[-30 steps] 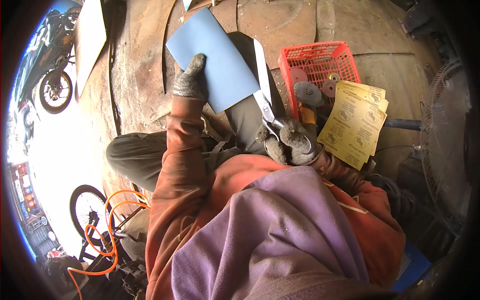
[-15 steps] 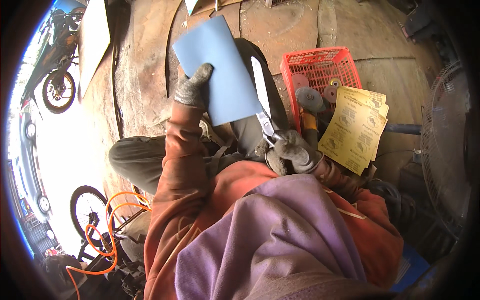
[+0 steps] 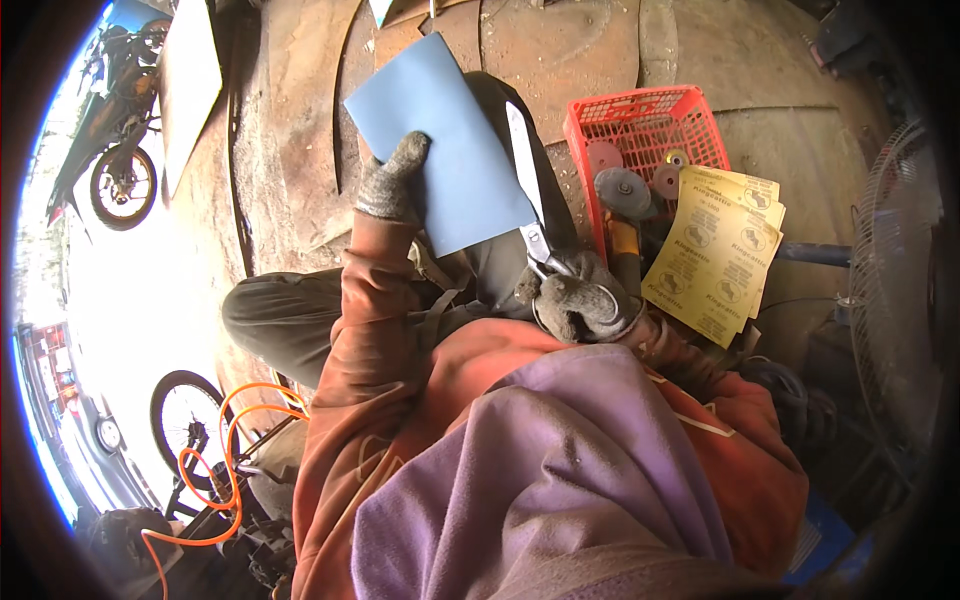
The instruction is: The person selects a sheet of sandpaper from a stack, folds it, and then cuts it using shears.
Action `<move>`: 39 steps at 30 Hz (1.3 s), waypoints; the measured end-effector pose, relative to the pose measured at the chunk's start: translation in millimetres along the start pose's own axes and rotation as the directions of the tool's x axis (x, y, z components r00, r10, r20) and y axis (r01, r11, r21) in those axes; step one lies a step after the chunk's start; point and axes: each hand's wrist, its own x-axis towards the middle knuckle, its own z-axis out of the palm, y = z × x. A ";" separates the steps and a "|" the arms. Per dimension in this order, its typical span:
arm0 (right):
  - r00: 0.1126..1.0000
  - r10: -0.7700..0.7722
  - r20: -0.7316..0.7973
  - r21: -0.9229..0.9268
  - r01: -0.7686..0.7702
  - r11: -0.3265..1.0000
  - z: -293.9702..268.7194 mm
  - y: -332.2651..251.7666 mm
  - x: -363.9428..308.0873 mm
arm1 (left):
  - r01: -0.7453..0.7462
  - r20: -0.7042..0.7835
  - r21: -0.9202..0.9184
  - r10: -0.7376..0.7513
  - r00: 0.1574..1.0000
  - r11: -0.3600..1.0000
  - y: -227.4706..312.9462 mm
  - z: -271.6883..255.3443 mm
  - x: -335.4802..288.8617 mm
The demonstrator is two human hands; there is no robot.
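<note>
My gloved left hand (image 3: 396, 180) grips a blue-grey sheet of sandpaper (image 3: 450, 150) by its left edge, the thumb lying across its face. The sheet is tilted above my crossed legs. My gloved right hand (image 3: 582, 300) is closed round the handles of a pair of metal scissors (image 3: 535, 240), near my lap. Their long blade points away from me along the sheet's right edge, close to its lower right corner. Whether a second blade lies behind the sheet, I cannot tell.
To the right, a red plastic basket (image 3: 648, 97) holds abrasive discs (image 3: 626, 190) and a grinder-like tool (image 3: 625, 240). Yellow-backed sheets (image 3: 710, 255) lean over its near side. A fan (image 3: 890, 300) stands far right. An orange hose (image 3: 235, 480) and bicycle wheel (image 3: 190, 420) are at left.
The fingers of my right hand have drawn in around the scissor handles. The sheet and scissors have shifted only slightly, and the sheet's near corner sits a little further right.
</note>
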 end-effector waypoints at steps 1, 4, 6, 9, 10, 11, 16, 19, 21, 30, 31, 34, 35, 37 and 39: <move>0.998 0.022 -0.058 -0.074 -0.026 0.997 9.1 -6.2 1.0 | -0.001 -0.008 -0.016 0.001 1.000 1.000 0.0 0.3 -0.9; 0.992 0.055 -0.115 -0.179 -0.076 0.981 18.4 -20.1 -0.8 | 0.037 -0.008 -0.014 -0.038 0.999 0.999 3.0 4.6 -2.6; 0.991 0.072 -0.111 -0.216 -0.095 0.972 17.5 -22.9 -2.3 | 0.073 -0.005 -0.016 -0.073 0.997 0.997 9.2 8.1 -5.3; 0.998 0.058 -0.021 -0.222 -0.061 0.973 13.7 -18.4 -1.4 | 0.085 0.025 0.018 -0.085 0.996 0.996 13.2 5.8 -6.2; 1.000 0.016 0.000 -0.030 -0.016 0.999 13.1 -12.1 1.4 | 0.065 0.051 0.055 -0.068 0.996 0.996 13.4 5.6 -5.1; 0.999 -0.029 0.014 0.163 0.026 0.986 12.8 -9.3 3.4 | 0.061 0.055 0.054 -0.064 0.996 0.997 11.6 6.3 -5.2; 1.000 0.014 -0.010 -0.004 -0.014 1.000 5.7 -24.5 5.1 | 0.049 -0.024 0.023 -0.049 0.999 0.999 19.1 32.2 -8.5; 0.997 -0.046 -0.063 -0.102 0.039 0.994 -2.6 -16.4 4.9 | 0.058 -0.031 0.163 -0.054 0.998 0.985 29.5 40.4 -6.3; 0.994 -0.047 -0.098 -0.057 0.042 0.998 -11.0 -9.7 3.3 | 0.094 -0.084 0.297 -0.073 0.994 0.950 39.5 50.6 -6.7; 0.998 0.057 -0.002 0.155 -0.056 0.986 -18.5 -10.0 6.3 | 0.059 0.001 0.995 0.581 0.814 -0.085 56.9 80.6 -15.2; 0.998 0.061 -0.009 0.155 -0.059 0.986 -26.5 -3.7 7.1 | 0.049 0.210 0.909 0.555 0.805 -0.415 61.7 88.9 -13.9; 0.999 -0.048 -0.020 -0.126 0.046 0.991 -26.1 1.3 6.1 | -0.082 0.294 0.912 0.500 0.814 -0.402 56.5 118.0 21.7; 0.987 -0.107 -0.121 -0.094 0.096 0.991 -0.3 -7.9 11.8 | -0.127 0.315 0.917 0.492 0.811 -0.378 56.5 118.7 30.7; 0.954 -0.167 -0.249 -0.079 0.152 0.985 11.5 -13.9 10.8 | -0.098 0.267 0.935 0.497 0.826 -0.340 48.5 117.7 50.7; 0.978 -0.172 -0.118 -0.077 0.163 0.984 -2.9 -9.3 5.8 | -0.099 0.245 0.945 0.476 0.845 -0.311 36.4 118.6 62.9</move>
